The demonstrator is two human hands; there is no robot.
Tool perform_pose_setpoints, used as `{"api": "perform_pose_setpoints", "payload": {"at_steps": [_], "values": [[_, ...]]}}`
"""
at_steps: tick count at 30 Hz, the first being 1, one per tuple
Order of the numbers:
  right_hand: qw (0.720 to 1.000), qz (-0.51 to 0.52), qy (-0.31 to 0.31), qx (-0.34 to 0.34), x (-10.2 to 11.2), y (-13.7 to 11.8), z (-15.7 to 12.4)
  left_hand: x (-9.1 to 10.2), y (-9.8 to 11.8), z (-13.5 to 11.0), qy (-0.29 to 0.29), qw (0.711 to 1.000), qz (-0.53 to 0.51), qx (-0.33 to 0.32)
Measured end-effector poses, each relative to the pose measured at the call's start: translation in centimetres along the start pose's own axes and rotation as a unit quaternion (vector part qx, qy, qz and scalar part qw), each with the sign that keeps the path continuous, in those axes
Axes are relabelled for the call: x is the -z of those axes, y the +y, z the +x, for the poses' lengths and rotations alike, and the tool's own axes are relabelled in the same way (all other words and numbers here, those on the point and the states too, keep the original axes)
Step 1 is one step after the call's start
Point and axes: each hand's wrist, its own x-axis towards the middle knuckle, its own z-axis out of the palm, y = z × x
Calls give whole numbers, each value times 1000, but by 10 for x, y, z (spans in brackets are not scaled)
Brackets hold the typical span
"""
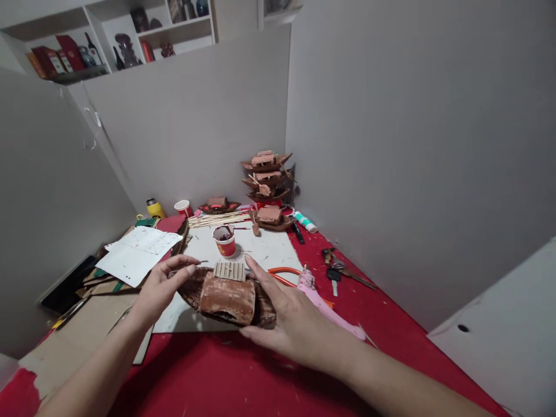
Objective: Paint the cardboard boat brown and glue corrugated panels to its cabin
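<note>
A brown-painted model boat [228, 300] with a curved cabin roof is held above the front edge of a white board. My right hand [286, 310] grips its right end, thumb on the near side and fingers on the far side. At the boat's left end, my left hand [167, 284] holds on with thumb and fingers; a thin dark sliver shows by its fingertips. An unpainted piece of corrugated cardboard [230, 271] sits at the far edge of the cabin roof. Just behind the boat stands a red paper cup [225, 242] with brown paint inside its rim.
Several finished boats [266, 179] are stacked at the back. Thin sticks [221, 219] lie near another boat [218, 204]. On the right are orange-handled pliers [284, 271], a pink glue gun [332, 313], keys [334, 275] and a white-and-green bottle [305, 222]. Cardboard and paper [139, 252] cover the left.
</note>
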Motion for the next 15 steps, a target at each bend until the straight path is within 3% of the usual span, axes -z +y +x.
{"api": "perform_pose_setpoints", "payload": {"at_steps": [4,7,11,15], "values": [[998,-4,60,1,-3,4,-1,-17,-3,-1,18,995,-96,-27],[996,7,88,-16,-5,6,0,-39,-11,-9,4,974,-226,-12],[996,29,80,-30,-7,5,0,-69,-22,-17,6,933,-355,55],[996,53,61,-27,-9,-2,0,-79,-21,-11,65,905,-414,72]]}}
